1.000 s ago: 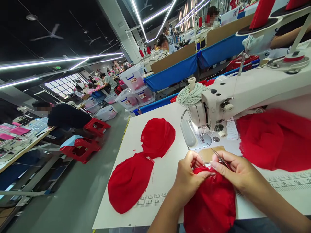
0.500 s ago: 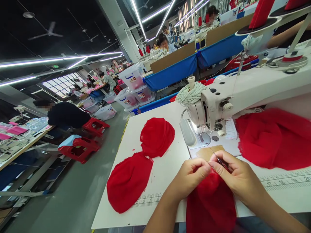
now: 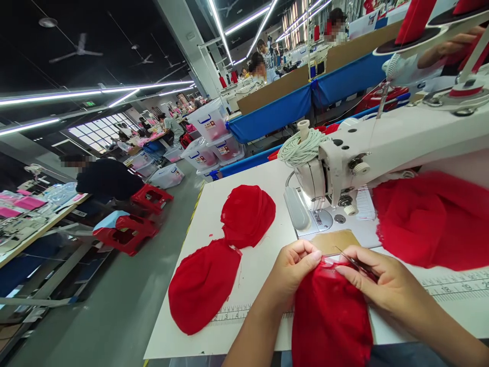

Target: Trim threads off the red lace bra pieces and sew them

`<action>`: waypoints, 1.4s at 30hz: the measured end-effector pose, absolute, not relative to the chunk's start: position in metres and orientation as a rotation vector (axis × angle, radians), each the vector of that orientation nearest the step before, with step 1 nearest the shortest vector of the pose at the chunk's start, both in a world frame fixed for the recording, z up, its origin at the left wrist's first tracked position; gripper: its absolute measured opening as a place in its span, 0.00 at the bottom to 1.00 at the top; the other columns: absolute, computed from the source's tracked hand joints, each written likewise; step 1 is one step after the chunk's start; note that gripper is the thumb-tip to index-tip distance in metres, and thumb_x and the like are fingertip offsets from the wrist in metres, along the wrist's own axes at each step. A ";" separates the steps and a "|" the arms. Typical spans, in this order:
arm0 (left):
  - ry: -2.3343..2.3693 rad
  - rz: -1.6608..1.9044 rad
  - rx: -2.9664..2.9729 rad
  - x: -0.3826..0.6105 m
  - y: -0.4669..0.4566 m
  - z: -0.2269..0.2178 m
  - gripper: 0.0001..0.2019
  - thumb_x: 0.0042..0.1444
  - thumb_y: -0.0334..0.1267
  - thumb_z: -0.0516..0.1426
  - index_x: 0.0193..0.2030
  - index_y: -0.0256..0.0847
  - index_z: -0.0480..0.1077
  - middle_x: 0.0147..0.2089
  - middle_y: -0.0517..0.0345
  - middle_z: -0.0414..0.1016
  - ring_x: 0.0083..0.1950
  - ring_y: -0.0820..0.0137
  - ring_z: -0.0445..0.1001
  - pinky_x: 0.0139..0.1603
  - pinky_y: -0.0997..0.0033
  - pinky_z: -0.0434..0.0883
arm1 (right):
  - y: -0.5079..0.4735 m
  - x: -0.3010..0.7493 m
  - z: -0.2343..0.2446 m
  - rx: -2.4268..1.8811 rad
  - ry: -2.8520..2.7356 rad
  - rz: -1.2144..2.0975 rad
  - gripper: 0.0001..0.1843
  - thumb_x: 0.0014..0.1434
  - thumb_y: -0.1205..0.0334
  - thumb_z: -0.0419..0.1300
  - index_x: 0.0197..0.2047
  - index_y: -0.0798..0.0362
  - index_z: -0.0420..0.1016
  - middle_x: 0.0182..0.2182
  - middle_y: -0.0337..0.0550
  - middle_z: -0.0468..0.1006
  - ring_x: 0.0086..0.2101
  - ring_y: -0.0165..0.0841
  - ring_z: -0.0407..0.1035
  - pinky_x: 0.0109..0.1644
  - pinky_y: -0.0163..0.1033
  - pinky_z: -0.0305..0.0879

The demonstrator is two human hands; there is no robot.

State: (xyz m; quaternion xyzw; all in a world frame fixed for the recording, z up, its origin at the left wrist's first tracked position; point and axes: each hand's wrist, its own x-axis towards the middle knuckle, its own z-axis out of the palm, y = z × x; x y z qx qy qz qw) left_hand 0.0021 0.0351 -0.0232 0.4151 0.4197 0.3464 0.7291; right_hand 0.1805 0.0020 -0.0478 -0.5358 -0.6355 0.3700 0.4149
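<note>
My left hand [image 3: 295,271] is closed, pinching the top edge of a red fabric piece [image 3: 331,311] between thumb and fingers. This cloth hangs down over the table's front edge. In my right hand [image 3: 378,275], also closed, is a slim pointed metal tool [image 3: 357,264], tweezers or thread snips; its fine tip points up and left above the cloth's edge. My right thumb lies against the cloth. A small whitish strip shows along the top edge between both hands. Just beyond them stands a white sewing machine [image 3: 397,145], its needle area lit.
Two rounded red fabric pieces [image 3: 204,288] lie on the white table [image 3: 263,275] at left. More red cloth [image 3: 431,219] is heaped under the machine arm. Printed rulers run along the table front. Red stools [image 3: 124,234], plastic bins [image 3: 208,122] and other people are farther off.
My hands have moved apart, the left one a little leftward and the right one rightward. The cloth's top edge is now spread between them, showing the whitish strip.
</note>
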 end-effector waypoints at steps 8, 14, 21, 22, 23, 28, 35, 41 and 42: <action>1.135 0.872 1.254 0.005 0.036 -0.025 0.18 0.54 0.53 0.60 0.29 0.38 0.67 0.23 0.65 0.63 0.25 0.76 0.58 0.28 0.75 0.56 | -0.004 0.179 -0.043 -1.388 -1.602 0.907 0.15 0.61 0.48 0.56 0.29 0.48 0.72 0.21 0.35 0.72 0.23 0.33 0.66 0.27 0.36 0.60; 1.081 0.903 1.362 0.005 0.035 -0.022 0.16 0.60 0.50 0.55 0.30 0.39 0.67 0.29 0.62 0.66 0.31 0.73 0.63 0.34 0.73 0.61 | -0.005 0.178 -0.044 -1.456 -1.514 0.846 0.14 0.60 0.48 0.56 0.30 0.47 0.73 0.22 0.34 0.74 0.24 0.33 0.68 0.29 0.36 0.61; 0.971 0.796 1.223 0.003 0.033 -0.027 0.16 0.47 0.38 0.67 0.44 0.38 0.74 0.33 0.60 0.69 0.33 0.73 0.66 0.37 0.73 0.64 | -0.007 0.179 -0.046 -1.475 -1.501 0.740 0.12 0.60 0.49 0.57 0.32 0.46 0.73 0.23 0.35 0.74 0.24 0.33 0.68 0.28 0.36 0.64; 1.002 0.799 1.244 0.004 0.033 -0.028 0.14 0.47 0.36 0.66 0.43 0.38 0.74 0.32 0.60 0.69 0.33 0.73 0.66 0.36 0.73 0.63 | -0.008 0.179 -0.046 -1.474 -1.486 0.722 0.12 0.60 0.49 0.57 0.32 0.46 0.73 0.23 0.35 0.74 0.24 0.33 0.67 0.29 0.36 0.64; 1.035 0.793 1.265 0.004 0.033 -0.029 0.12 0.48 0.34 0.64 0.41 0.38 0.75 0.31 0.61 0.69 0.31 0.74 0.65 0.34 0.74 0.62 | -0.008 0.178 -0.046 -1.459 -1.490 0.712 0.12 0.60 0.49 0.57 0.32 0.45 0.73 0.23 0.35 0.74 0.23 0.33 0.66 0.29 0.36 0.64; 1.088 0.726 1.285 0.006 0.033 -0.027 0.10 0.45 0.39 0.67 0.30 0.38 0.72 0.21 0.68 0.60 0.24 0.77 0.56 0.26 0.74 0.54 | -0.006 0.180 -0.049 -1.389 -1.604 0.629 0.10 0.61 0.52 0.57 0.31 0.45 0.71 0.23 0.35 0.72 0.23 0.32 0.65 0.28 0.36 0.62; 1.031 0.718 1.278 0.005 0.034 -0.019 0.16 0.49 0.49 0.64 0.28 0.37 0.70 0.26 0.61 0.67 0.29 0.74 0.62 0.31 0.73 0.58 | -0.004 0.182 -0.052 -1.358 -1.659 0.642 0.07 0.61 0.55 0.59 0.33 0.46 0.71 0.26 0.36 0.74 0.24 0.32 0.69 0.26 0.34 0.64; 1.065 0.812 1.252 0.004 0.034 -0.025 0.18 0.54 0.51 0.61 0.28 0.38 0.66 0.25 0.64 0.64 0.27 0.75 0.60 0.29 0.75 0.57 | -0.008 0.174 -0.052 -1.398 -1.569 0.631 0.07 0.62 0.54 0.57 0.36 0.46 0.72 0.28 0.37 0.76 0.26 0.33 0.70 0.29 0.36 0.64; 1.076 0.819 1.251 0.004 0.034 -0.026 0.18 0.55 0.52 0.60 0.28 0.39 0.65 0.25 0.65 0.63 0.27 0.76 0.59 0.28 0.75 0.56 | -0.007 0.174 -0.053 -1.386 -1.592 0.634 0.06 0.62 0.56 0.57 0.36 0.46 0.72 0.29 0.37 0.76 0.26 0.33 0.70 0.29 0.35 0.65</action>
